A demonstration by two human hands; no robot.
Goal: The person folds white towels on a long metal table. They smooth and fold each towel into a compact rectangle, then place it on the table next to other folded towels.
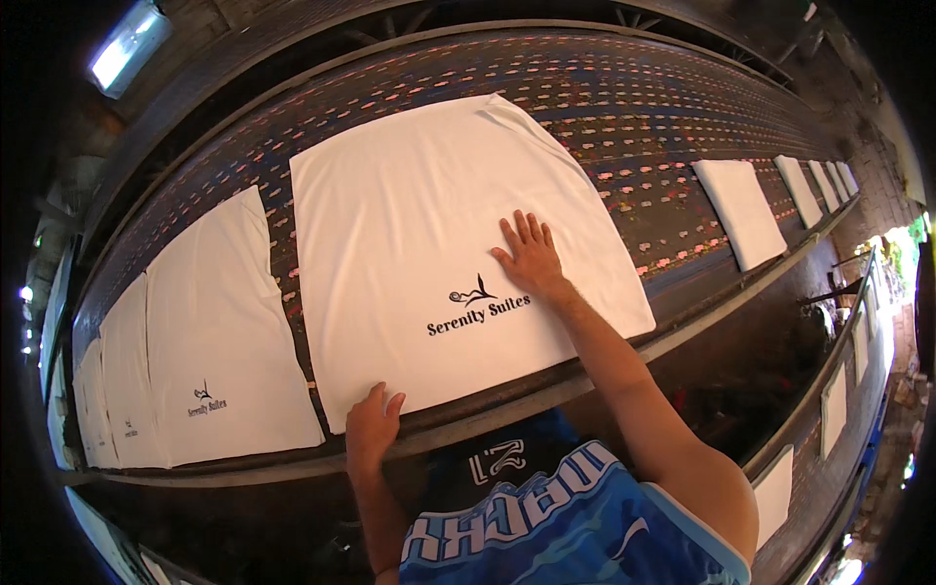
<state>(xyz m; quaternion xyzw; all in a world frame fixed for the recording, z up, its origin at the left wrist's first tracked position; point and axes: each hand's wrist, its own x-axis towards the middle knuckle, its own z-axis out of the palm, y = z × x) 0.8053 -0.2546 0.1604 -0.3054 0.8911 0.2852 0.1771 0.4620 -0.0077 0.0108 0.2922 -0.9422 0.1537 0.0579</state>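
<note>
A large white cloth (390, 224) lies spread before me on a long dark table. It carries a black printed emblem with lettering (478, 304) near its front edge, and soft wrinkles run across it. My right hand (531, 252) rests palm down on the cloth, fingers spread, just above and right of the print. At the cloth's near left corner is my left hand (370, 424), its thumb apart from the fingers and its fingertips on the front edge. I see nothing held in either hand. The cloth's far right corner is slightly creased and turned.
Several similar printed white cloths (210, 331) lie flat along the table to the left. Folded white cloths (741, 210) sit in a row to the right. The speckled tabletop (634, 146) ends at a raised front rail (721, 304). Another table with white cloths (834, 409) stands farther right.
</note>
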